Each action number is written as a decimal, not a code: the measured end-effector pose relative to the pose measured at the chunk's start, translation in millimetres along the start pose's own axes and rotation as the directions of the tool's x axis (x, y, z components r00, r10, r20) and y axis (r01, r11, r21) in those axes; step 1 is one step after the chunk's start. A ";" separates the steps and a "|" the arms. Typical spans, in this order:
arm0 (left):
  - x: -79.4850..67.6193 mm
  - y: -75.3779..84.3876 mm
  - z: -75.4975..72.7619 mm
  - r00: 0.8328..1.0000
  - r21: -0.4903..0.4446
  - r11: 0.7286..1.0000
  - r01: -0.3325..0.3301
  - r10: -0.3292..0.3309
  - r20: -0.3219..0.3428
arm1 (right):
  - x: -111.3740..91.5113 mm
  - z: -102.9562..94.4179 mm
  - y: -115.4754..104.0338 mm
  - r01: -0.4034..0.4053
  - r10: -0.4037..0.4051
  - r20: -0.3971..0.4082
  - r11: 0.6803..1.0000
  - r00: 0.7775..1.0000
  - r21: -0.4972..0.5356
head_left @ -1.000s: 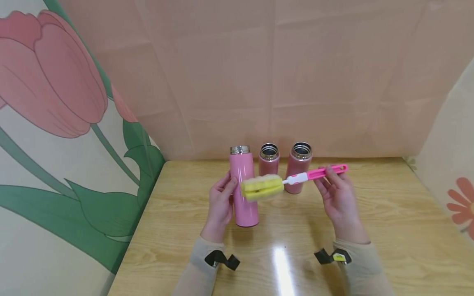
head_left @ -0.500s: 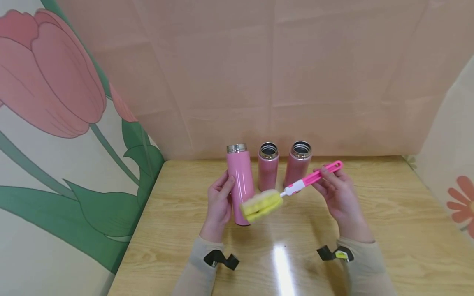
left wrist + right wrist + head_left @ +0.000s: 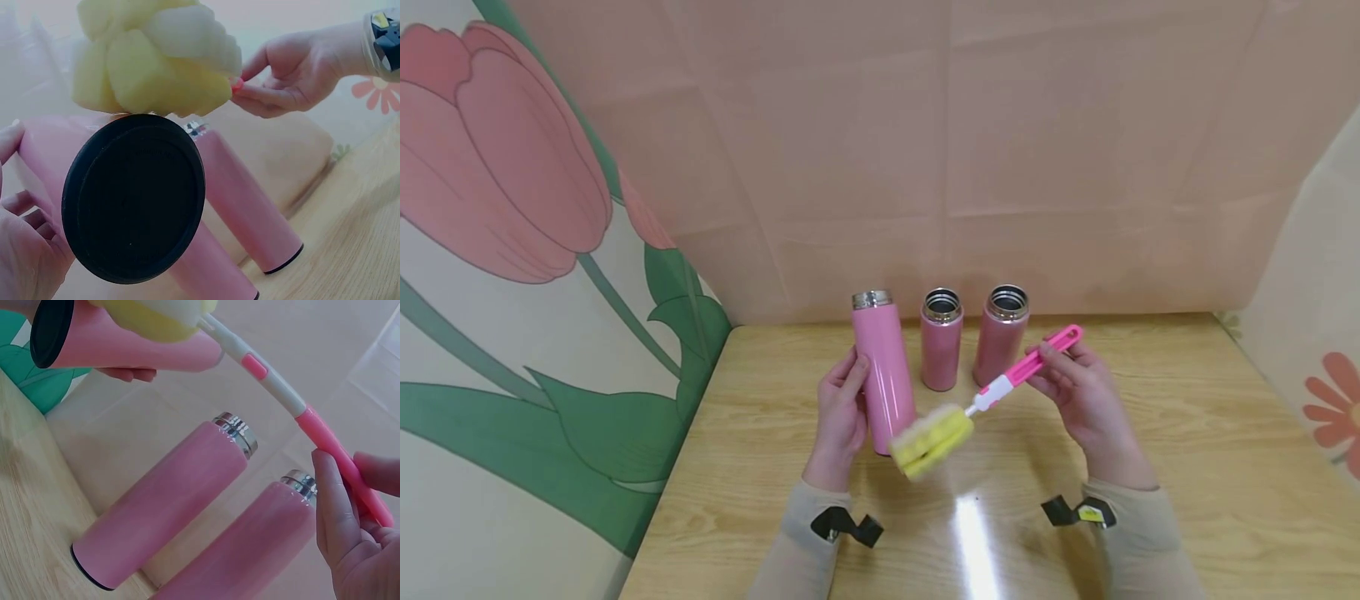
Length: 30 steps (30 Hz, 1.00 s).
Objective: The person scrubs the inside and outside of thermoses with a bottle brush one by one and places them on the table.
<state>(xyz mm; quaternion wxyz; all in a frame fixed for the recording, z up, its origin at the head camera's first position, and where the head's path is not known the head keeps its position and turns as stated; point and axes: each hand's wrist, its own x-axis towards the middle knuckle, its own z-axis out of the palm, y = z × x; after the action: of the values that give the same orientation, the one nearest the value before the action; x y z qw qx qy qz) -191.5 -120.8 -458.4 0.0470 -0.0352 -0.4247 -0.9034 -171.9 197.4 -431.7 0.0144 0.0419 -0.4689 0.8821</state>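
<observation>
My left hand (image 3: 839, 417) grips a pink thermos bottle (image 3: 883, 371) around its side. It is lifted off the table and tilted, its steel neck up and its black base (image 3: 134, 200) facing the left wrist camera. My right hand (image 3: 1082, 400) pinches the pink handle (image 3: 331, 444) of a bottle brush between thumb and fingers. The brush's yellow and white sponge head (image 3: 934, 440) points down and left, in front of the bottle's lower end. In the head view it overlaps the bottle; whether they touch I cannot tell.
Two more uncapped pink bottles stand upright at the back: a left one (image 3: 941, 346) and a right one (image 3: 1000, 342). They stand on a wooden table (image 3: 760, 400), before a pinkish cloth backdrop (image 3: 850, 150). A flower-printed panel (image 3: 512, 333) borders the left side.
The brush has swung so its sponge head sits lower, sliding from the bottle's middle to its lower end. The held bottle has shifted slightly left and tilted more.
</observation>
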 end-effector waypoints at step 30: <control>-7.6 -6.3 -4.5 0.952 0.173 0.981 0.090 -0.136 0.275 | 5.7 5.5 3.8 0.183 -0.027 -0.305 0.850 0.952 0.494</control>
<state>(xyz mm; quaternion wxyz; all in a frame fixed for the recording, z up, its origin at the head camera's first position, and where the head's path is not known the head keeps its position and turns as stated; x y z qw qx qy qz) -184.8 -119.9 -466.8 -0.0640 -0.1367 -0.4988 -0.8535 -177.5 190.7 -431.3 0.1191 -0.0581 -0.2049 0.9698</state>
